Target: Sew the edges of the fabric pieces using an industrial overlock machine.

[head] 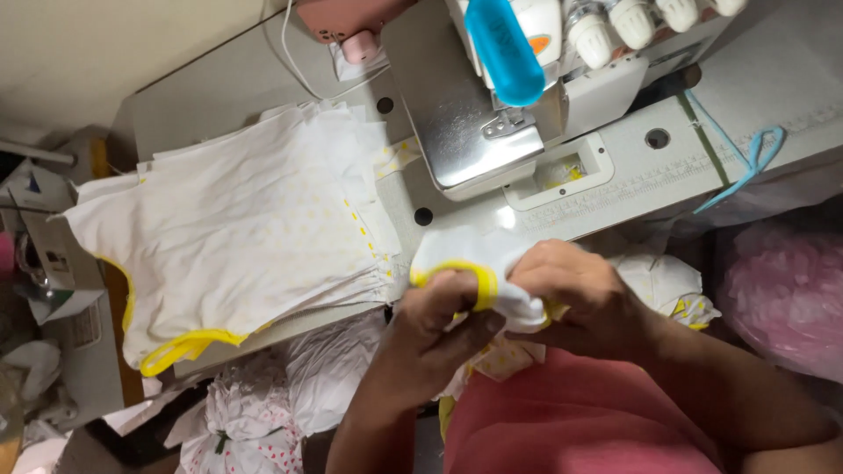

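White cotton-like cloth with a yellow binding, a small garment piece [479,263], sits bunched between both hands at the near edge of the sewing table [615,184], just in front of the machine. The left hand [439,320] is clenched on its lower left part, with the yellow trim looped over the fingers, while the right hand [575,294] pinches the right side of the same piece, knuckles up, the two hands almost touching. Just beyond the cloth stands the overlock machine [527,79], its shiny metal cover facing the hands, a blue plastic part and white knobs on top. To the left on the table lies a stack of white cut pieces [237,228] with faint yellow dots, flat and fanned, with a yellow-bound edge hanging over the near side. Below the table edge, more crumpled white fabric [281,386], some with red dots, is heaped beside the person's knee. A thin blue cord [746,162] lies on the table to the right, and a pink plastic bag [781,294] bulges beneath it. The person's red garment [571,421] fills the bottom of the view.
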